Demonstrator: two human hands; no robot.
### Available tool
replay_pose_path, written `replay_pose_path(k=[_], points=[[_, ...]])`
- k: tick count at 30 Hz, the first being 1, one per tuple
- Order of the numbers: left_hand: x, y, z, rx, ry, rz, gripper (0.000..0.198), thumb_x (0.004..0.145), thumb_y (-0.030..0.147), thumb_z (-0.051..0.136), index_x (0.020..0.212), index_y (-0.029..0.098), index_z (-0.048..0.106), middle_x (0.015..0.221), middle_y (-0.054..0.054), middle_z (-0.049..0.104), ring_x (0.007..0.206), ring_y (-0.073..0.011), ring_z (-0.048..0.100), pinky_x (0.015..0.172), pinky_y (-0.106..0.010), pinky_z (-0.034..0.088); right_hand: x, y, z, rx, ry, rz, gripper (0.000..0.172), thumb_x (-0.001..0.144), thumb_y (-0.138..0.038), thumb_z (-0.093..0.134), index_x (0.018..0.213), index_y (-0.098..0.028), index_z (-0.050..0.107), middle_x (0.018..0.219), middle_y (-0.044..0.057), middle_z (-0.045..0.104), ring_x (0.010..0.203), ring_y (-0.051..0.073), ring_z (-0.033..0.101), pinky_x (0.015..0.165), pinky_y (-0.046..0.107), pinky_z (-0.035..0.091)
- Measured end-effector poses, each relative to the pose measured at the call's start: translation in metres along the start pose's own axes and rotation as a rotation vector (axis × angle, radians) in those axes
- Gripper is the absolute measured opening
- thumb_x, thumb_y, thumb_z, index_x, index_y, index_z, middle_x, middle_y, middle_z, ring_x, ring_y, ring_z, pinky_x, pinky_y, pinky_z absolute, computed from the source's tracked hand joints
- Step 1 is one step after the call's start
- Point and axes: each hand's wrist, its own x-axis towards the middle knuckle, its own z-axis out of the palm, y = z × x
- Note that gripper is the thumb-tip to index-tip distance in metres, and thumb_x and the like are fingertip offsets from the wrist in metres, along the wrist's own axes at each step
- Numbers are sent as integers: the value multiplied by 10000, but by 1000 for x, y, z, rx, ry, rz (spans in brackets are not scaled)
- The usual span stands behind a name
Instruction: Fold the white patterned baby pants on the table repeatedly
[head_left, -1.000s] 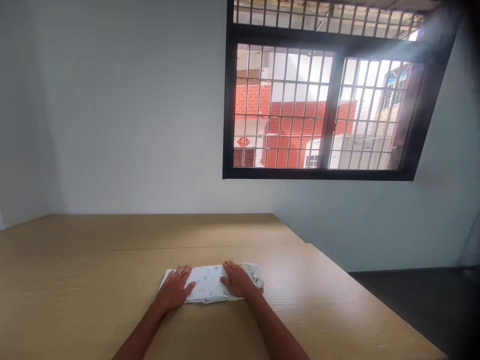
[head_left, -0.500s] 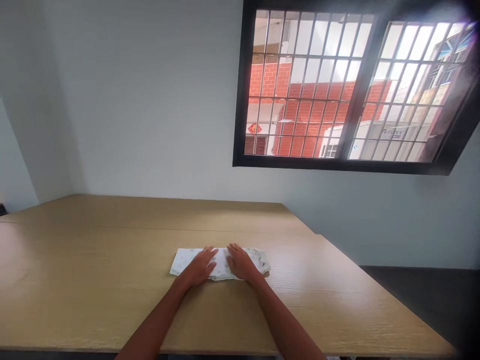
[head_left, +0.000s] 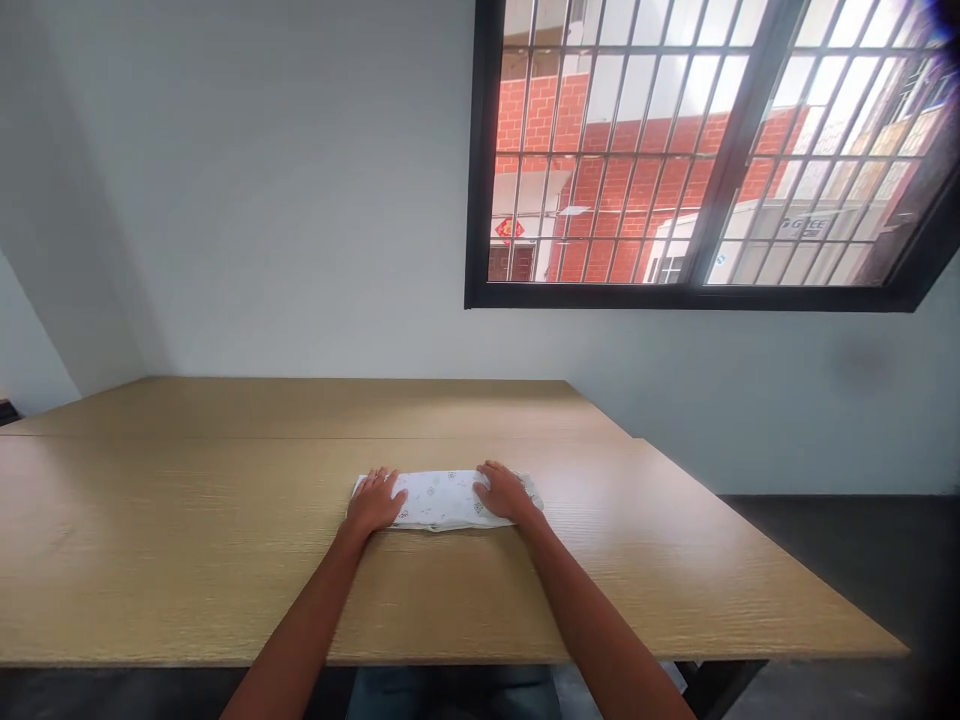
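Note:
A folded white cloth (head_left: 439,502) with small printed figures lies flat on the wooden table (head_left: 225,560), its long side running left to right. My left hand (head_left: 375,500) rests palm down on the cloth's left end, fingers stretched out and thumb apart. On the right part lies my right hand (head_left: 504,492), also flat, its fingers pointing away from me. Some bunched fabric shows beyond the right hand at that end. Both palms hide the cloth beneath them.
The table's front edge (head_left: 450,662) runs close to me, and its right edge slants away. A second tabletop (head_left: 360,405) joins it at a seam toward the white wall (head_left: 300,200). A barred window (head_left: 615,170) is at the upper right.
My hands have slid apart across the cloth, the left toward its left end and the right toward its right. The camera view has tilted down a little.

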Motion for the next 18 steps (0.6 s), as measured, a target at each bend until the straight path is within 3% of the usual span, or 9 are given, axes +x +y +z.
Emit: replay_pose_path(k=[9, 15, 18], points=[[-8, 3, -2, -25, 5, 37, 689, 819, 553, 273, 1439, 255, 304, 1571, -27, 101, 1524, -240, 39, 1334, -486, 73, -5, -7, -3, -67, -14, 7, 273, 979, -282, 463, 1157, -115, 585, 1269, 124, 504, 1172, 228, 465, 985, 329, 377], [-28, 19, -14, -207, -122, 348, 575, 821, 590, 340, 1366, 409, 379, 1555, 111, 164, 1506, -129, 141, 1354, -413, 141, -9, -10, -13, -75, -33, -6, 273, 941, -315, 524, 1153, -157, 591, 1190, 67, 561, 1140, 215, 484, 1002, 353, 359], [-35, 29, -11, -199, -190, 428, 594, 810, 653, 345, 1346, 407, 413, 1546, 111, 193, 1507, -139, 133, 1361, -427, 97, -11, -5, -23, -96, 2, 122, 287, 926, -317, 542, 1156, -155, 596, 1224, 78, 546, 1194, 255, 448, 1066, 446, 288]])
